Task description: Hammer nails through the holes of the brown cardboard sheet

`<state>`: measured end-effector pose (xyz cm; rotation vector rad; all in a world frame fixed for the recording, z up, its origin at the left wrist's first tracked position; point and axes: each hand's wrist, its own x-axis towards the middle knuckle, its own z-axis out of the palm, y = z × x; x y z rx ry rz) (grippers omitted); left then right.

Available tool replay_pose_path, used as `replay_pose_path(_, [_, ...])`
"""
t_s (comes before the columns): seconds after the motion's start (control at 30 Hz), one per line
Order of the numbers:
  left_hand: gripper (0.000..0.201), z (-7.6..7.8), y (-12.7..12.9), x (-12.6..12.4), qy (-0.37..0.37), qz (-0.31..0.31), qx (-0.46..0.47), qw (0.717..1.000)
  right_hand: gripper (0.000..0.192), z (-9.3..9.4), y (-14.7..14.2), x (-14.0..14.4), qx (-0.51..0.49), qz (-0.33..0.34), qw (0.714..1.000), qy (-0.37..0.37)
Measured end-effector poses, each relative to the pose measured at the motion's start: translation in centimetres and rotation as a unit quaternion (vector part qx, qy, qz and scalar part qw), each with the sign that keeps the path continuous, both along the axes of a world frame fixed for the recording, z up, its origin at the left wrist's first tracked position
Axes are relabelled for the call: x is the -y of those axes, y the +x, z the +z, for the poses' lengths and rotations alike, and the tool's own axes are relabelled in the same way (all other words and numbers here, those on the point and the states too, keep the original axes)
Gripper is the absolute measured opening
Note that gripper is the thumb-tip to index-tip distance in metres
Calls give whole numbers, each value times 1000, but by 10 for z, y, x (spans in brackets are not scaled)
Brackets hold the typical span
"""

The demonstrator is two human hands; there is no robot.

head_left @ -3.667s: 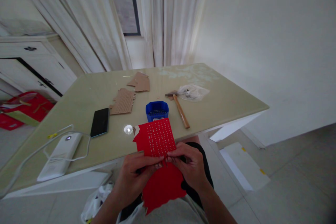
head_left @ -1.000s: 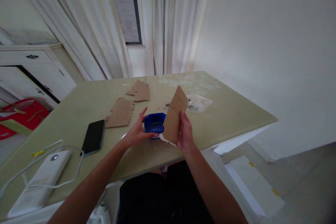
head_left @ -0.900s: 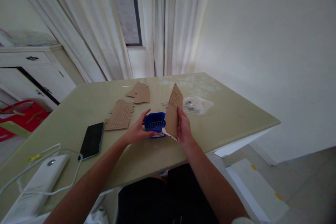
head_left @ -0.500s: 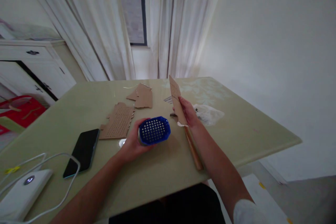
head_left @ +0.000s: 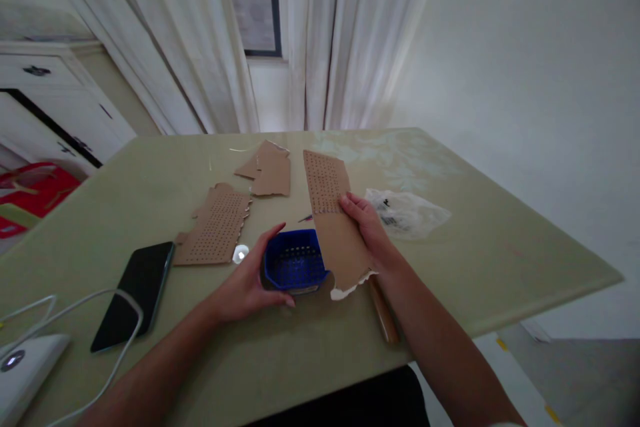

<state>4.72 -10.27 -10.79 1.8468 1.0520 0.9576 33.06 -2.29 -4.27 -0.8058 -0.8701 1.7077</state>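
Observation:
A small blue plastic basket (head_left: 296, 268), with rows of holes, faces me with its hollow inside. My left hand (head_left: 245, 280) is wrapped round its left end, a finger along the far side and the thumb along the near side. In my right hand (head_left: 367, 223) is a piece of cardboard (head_left: 333, 233), pinched at its right edge. Its upper half is punched with rows of holes, and its lower edge is torn. The cardboard overlaps the basket's right end from my view. Below my right hand lies a wooden handle (head_left: 384, 313), its far end hidden by the cardboard.
Another perforated cardboard piece (head_left: 215, 230) and torn cardboard scraps (head_left: 273, 172) lie on the table (head_left: 480, 240). A clear plastic bag (head_left: 410, 213) is at right. A phone (head_left: 135, 293), a power bank (head_left: 30, 373) and its white cable (head_left: 123, 373) are at left.
The basket has turned from showing its holed bottom to showing its open inside. My right hand has turned the cardboard so its broad face shows, and it has come nearer the basket.

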Motion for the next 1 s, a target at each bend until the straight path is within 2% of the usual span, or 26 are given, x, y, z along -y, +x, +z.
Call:
replay_pose_path(0.03, [128, 1, 0, 0, 1, -11, 7, 1000, 43, 1, -1, 2, 0, -3, 1000, 6])
replay_pose_path(0.1, [107, 5, 1, 0, 27, -10, 26, 999, 43, 2, -3, 4, -5, -8, 1000, 18])
replay_pose_path(0.17, [74, 11, 5, 1, 88, 46, 30, 995, 44, 2, -5, 5, -14, -7, 999, 29])
replay_pose_path(0.23, [45, 18, 12, 3, 166, 125, 5, 978, 45, 2, -7, 6, -18, 0, 999, 38])
replay_pose_path(0.3, [30, 27, 20, 5, 238, 180, -23, 954, 47, 2, -9, 8, -17, 6, 999, 46])
replay_pose_path(0.47, [24, 49, 38, 4, 341, 256, -54, 903, 47, 3, -12, 16, -15, 34, 997, 61])
replay_pose_path(0.57, [10, 63, 41, -2, 377, 246, -59, 891, 48, 4, -12, 18, -19, 44, 997, 68])
replay_pose_path(0.63, [10, 68, 42, -7, 385, 236, -58, 890, 49, 5, -12, 19, -1, 45, 996, 81])
replay_pose_path(0.73, [11, 65, 43, -9, 383, 244, -52, 889, 46, 8, -12, 20, 50, 49, 993, 96])
replay_pose_path(0.87, [14, 53, 44, -6, 386, 251, -46, 887, 45, 11, -13, 23, 95, 66, 990, 80])
replay_pose_path(1.0, [16, 46, 41, -1, 387, 251, -42, 886, 45, 11, -15, 26, 141, 61, 984, 95])
